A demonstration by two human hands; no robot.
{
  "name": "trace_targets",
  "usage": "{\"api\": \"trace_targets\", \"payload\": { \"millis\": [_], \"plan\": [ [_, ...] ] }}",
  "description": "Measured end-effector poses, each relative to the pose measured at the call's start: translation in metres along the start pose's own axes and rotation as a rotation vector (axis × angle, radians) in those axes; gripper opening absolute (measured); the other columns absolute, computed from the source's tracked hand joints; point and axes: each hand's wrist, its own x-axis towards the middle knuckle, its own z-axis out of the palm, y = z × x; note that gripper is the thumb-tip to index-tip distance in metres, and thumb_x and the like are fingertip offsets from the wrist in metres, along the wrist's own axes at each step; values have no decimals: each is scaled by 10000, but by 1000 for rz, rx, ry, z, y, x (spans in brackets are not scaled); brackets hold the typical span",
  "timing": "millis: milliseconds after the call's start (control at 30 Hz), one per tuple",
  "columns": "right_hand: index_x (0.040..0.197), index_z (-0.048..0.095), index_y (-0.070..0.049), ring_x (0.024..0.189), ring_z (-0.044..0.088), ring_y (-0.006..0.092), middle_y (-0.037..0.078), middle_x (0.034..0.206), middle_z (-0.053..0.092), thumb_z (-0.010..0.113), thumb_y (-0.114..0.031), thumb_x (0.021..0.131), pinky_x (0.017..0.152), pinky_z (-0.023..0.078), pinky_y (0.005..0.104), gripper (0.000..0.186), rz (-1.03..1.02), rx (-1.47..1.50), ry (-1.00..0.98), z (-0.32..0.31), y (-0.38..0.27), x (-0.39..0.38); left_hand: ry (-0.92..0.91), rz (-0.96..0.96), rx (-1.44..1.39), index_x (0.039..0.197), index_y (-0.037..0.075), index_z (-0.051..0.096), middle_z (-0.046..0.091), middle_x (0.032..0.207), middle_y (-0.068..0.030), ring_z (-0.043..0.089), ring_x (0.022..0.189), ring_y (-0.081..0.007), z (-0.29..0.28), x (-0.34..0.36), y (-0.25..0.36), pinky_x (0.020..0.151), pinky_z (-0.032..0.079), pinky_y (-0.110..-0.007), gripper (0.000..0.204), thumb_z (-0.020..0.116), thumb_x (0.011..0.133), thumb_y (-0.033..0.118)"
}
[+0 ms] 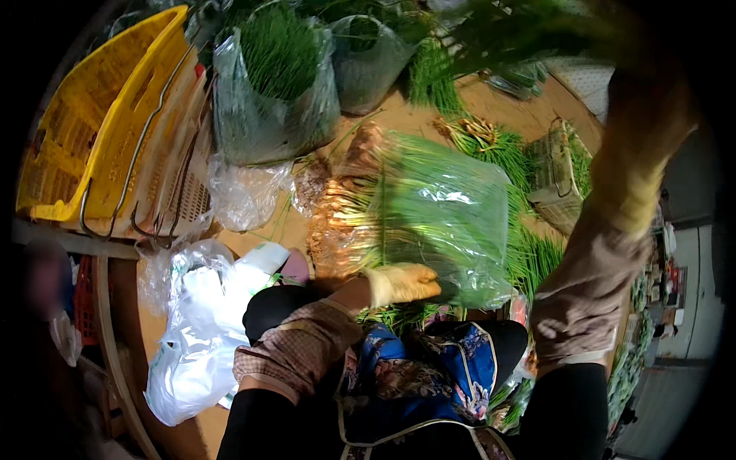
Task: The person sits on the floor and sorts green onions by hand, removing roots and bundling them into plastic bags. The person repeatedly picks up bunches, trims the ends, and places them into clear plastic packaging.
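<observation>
My left hand [404,284], in a pale yellow glove, lies with fingers stretched out along the near side of a clear plastic bag [468,207]. Long thin scallions [414,180] fill that bag, their pale root ends [337,215] toward the left and the green leaves toward the right. My right hand [652,123], gloved too, is raised at the upper right and smeared by motion. A blurred bunch of scallions [521,34] reaches leftward from it; its fingers are hard to make out.
A yellow crate [100,123] stands at the left beside metal hooks [142,153]. White plastic bags [203,330] lie at the lower left. Behind are bags of greens [272,100], loose scallions [491,146] and a pale basket [553,176].
</observation>
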Motion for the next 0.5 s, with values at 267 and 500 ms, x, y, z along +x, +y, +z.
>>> {"api": "trace_targets", "payload": {
  "millis": [267,500],
  "plan": [
    [985,580,-79,1174,458,273,91,1083,553,589,-95,732,1005,353,447,254,580,-289,-563,134,-101,-325,268,102,-1401,1368,92,308,495,1221,-131,550,992,-296,27,6,6,823,475,-495,945,480,726,764],
    [1336,391,-78,1250,397,294,135,1273,455,559,-70,763,1034,323,421,597,797,-614,-490,120,-159,-355,395,40,-1439,997,82,582,638,811,-32,567,574,-137,86,43,-78,486,489,-265,202,595,886,250]
  ]
}}
